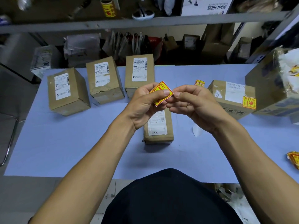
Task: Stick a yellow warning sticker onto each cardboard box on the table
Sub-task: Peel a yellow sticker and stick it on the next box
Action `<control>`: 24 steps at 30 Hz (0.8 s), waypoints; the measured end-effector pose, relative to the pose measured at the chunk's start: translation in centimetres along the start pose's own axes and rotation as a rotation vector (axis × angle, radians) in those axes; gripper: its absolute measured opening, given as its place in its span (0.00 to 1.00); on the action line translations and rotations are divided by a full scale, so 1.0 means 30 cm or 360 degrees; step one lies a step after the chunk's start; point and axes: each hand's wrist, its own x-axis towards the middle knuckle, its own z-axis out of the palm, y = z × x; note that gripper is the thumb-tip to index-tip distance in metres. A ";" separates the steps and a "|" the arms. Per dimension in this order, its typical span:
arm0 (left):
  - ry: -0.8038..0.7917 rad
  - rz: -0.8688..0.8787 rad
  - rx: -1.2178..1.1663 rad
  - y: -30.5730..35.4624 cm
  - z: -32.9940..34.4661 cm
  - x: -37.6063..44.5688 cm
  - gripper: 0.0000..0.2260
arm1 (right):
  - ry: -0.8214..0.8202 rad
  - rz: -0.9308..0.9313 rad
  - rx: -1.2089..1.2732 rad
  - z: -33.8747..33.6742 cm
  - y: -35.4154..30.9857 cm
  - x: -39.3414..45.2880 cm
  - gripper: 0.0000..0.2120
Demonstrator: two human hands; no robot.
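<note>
Above the table's middle, my left hand (pixel 144 105) and my right hand (pixel 194 102) both pinch one yellow-and-red warning sticker (pixel 161 92); the right fingertips sit at its right edge. Directly under the hands lies a small cardboard box (pixel 159 128) with a white label. Three cardboard boxes stand in a row at the back left: one on the left (pixel 68 92), one in the middle (pixel 104 80), one on the right (pixel 139 73). On the right, another box (pixel 231 97) carries a yellow sticker (pixel 249 102) on its near corner.
A pale blue table (pixel 64 143) holds everything. More yellow stickers lie at the back (pixel 199 82) and at the right edge (pixel 294 159). A peeled white backing (pixel 196 131) lies under my right wrist. A large box (pixel 275 81) looms at the far right; cluttered shelves stand behind.
</note>
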 end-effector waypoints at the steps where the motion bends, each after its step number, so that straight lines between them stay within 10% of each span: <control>1: -0.0005 0.0005 -0.0006 0.004 0.000 -0.002 0.07 | -0.0005 -0.0009 -0.0005 0.002 -0.001 0.000 0.05; 9: 0.0017 0.0071 0.0096 0.015 -0.001 -0.008 0.04 | -0.0036 -0.0086 -0.0182 0.012 0.005 0.007 0.06; 15: 0.0499 0.0338 0.0478 -0.017 0.028 0.003 0.21 | 0.0176 -0.0229 -0.0401 0.030 0.017 0.025 0.10; 24: 0.0369 0.0766 0.0860 -0.038 0.034 -0.003 0.01 | 0.0263 -0.0433 -0.0679 0.030 0.037 0.047 0.09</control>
